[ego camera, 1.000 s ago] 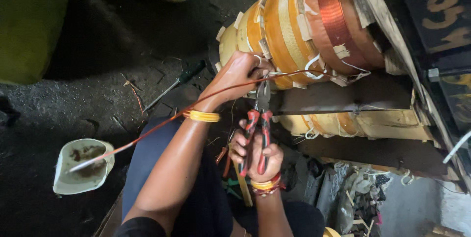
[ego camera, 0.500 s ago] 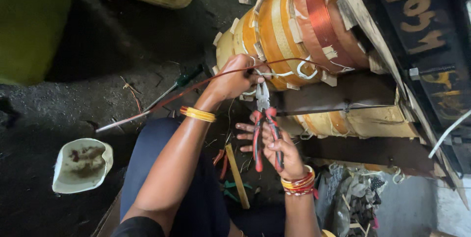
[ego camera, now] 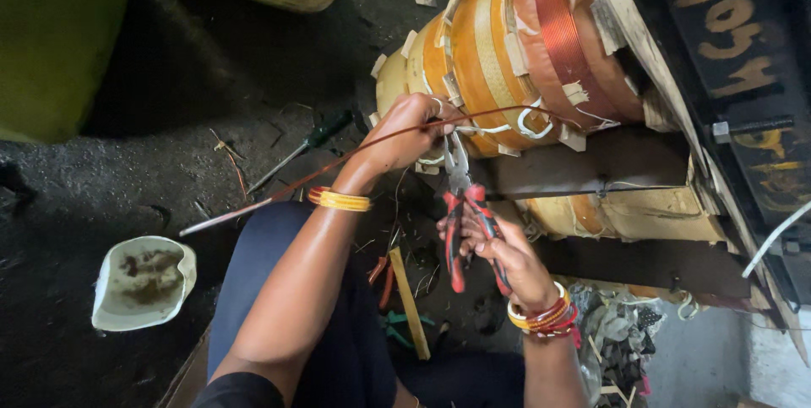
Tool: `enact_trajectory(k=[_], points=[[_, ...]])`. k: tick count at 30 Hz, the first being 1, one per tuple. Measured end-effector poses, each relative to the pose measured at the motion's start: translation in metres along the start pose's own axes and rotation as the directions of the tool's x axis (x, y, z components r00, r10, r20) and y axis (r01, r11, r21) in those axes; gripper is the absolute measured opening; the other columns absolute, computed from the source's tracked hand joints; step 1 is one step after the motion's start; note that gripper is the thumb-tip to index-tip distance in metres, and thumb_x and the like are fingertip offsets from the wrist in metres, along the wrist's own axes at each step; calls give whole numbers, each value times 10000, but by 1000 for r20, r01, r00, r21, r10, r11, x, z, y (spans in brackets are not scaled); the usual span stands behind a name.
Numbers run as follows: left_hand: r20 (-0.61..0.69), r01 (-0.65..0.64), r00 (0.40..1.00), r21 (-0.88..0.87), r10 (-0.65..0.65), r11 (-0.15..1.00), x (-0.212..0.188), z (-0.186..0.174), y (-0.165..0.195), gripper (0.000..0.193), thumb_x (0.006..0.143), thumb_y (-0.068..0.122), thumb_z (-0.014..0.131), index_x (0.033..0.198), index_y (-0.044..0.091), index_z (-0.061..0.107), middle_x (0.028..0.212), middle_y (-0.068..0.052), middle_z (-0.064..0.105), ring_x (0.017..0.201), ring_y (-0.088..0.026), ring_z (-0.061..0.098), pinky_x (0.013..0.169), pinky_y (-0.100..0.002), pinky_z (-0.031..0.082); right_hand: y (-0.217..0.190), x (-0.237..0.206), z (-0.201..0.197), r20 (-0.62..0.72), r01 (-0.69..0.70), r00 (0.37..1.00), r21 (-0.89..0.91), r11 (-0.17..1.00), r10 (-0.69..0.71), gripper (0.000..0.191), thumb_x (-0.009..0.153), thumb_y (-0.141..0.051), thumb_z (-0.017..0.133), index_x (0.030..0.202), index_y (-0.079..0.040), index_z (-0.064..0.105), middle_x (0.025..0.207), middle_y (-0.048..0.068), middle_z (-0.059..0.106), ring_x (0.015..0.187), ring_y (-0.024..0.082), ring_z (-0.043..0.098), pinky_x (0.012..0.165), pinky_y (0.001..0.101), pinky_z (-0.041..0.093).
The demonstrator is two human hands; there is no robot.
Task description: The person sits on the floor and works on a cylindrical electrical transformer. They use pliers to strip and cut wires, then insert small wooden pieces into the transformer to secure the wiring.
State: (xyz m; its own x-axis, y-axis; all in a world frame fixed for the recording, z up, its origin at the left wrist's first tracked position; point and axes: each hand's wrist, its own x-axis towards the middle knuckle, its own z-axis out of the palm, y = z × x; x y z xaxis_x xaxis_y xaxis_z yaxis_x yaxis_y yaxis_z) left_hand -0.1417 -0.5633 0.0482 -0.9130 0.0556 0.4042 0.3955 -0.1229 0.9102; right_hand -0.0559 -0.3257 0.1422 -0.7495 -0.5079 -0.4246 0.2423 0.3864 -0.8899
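Dark, dirty ground (ego camera: 127,163) fills the left of the frame. At centre, a copper wire (ego camera: 321,173) is pinched by the left hand (ego camera: 404,131) against the wound coil (ego camera: 507,53). Red-handled pliers (ego camera: 460,214) are gripped by the right hand (ego camera: 507,258), just below. A screwdriver (ego camera: 300,150) and a white bowl (ego camera: 142,281) are seen further left.
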Motion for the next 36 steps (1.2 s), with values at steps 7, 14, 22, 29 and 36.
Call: enact_trajectory(k=[7,14,22,29,36], points=[[-22,17,1000,29,-16,999,1,1,9,370,782,-73,582,1052,63,796,923,-123,788,787,-214,768,706,-332,592,3,-4,5,-124,-42,992,-45,998,36,557,871,-192,580,1347,97,565,1164,150,685,1033,242,698,855,348,520],[-45,-137,989,119,143,983,1,3,4,258,852,-21,637,1039,57,797,963,-144,785,917,-278,763,820,-364,582,10,-5,15,-153,-100,978,244,965,140,419,941,-128,594,1321,43,556,1059,119,657,903,211,634,780,422,537],[47,-159,987,92,155,983,2,2,-2,249,808,22,734,1055,19,767,981,-148,784,913,-275,754,801,-368,575,56,13,38,156,-68,984,778,624,-86,494,1023,-198,645,1452,-69,437,1058,90,543,900,204,552,792,369,476],[-85,152,985,19,-150,988,11,20,-3,200,770,51,792,970,53,802,863,-98,798,778,-171,772,704,-329,586,55,20,37,9,50,997,640,766,-73,594,965,-302,699,1439,-18,481,1093,205,630,917,328,669,799,450,560],[-218,208,956,31,-196,978,9,31,1,197,765,-12,746,940,58,804,842,-115,785,773,-181,772,679,-332,581,11,0,65,-493,-5,833,-461,888,-251,931,633,-195,929,1418,-16,463,1202,151,677,975,317,717,819,436,603]])
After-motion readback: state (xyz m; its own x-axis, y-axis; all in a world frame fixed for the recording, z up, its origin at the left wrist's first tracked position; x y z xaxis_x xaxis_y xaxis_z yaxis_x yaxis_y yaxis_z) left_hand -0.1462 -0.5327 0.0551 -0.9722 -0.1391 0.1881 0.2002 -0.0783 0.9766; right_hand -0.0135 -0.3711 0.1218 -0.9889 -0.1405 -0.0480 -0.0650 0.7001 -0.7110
